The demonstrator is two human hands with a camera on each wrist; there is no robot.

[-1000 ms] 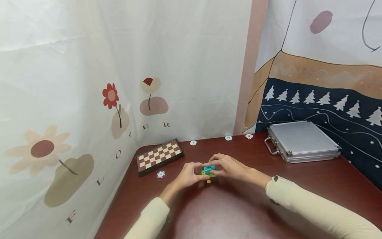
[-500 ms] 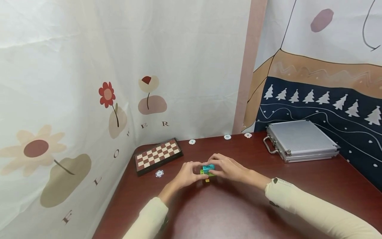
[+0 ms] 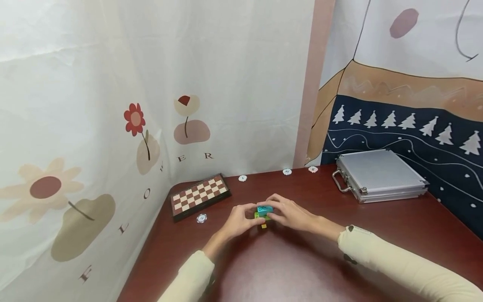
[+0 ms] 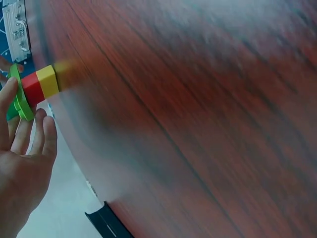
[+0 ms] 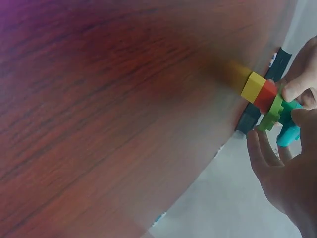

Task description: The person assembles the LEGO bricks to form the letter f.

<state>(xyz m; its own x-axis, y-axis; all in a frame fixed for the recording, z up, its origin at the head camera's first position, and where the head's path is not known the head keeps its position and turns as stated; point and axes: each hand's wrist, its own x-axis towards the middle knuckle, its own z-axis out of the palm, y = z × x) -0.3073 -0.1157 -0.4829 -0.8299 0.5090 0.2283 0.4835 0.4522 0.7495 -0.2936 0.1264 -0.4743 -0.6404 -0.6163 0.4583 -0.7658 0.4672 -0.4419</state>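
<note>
Both hands are around a small stack of toy building bricks in the middle of the table. From the bottom it has a yellow brick (image 5: 253, 87), a red brick (image 5: 266, 96), a flat light green piece (image 5: 271, 116) and a teal brick (image 3: 265, 209) on top. The left hand (image 3: 239, 219) holds the green piece between thumb and fingers. From the other side the right hand (image 3: 289, 215) pinches the teal brick. In the left wrist view the teal brick is mostly hidden, while the yellow end stands at its reflection on the tabletop.
A folded chessboard box (image 3: 200, 197) lies at the back left of the red-brown table (image 3: 279, 268), with a poker chip (image 3: 201, 218) beside it. More chips (image 3: 287, 172) line the back edge. A silver case (image 3: 381, 174) stands at the right. Printed curtains (image 3: 241, 84) hang behind.
Both hands keep their hold on the stack. It has shifted very slightly away and to the right since half a second ago. The head view has also moved a little.
</note>
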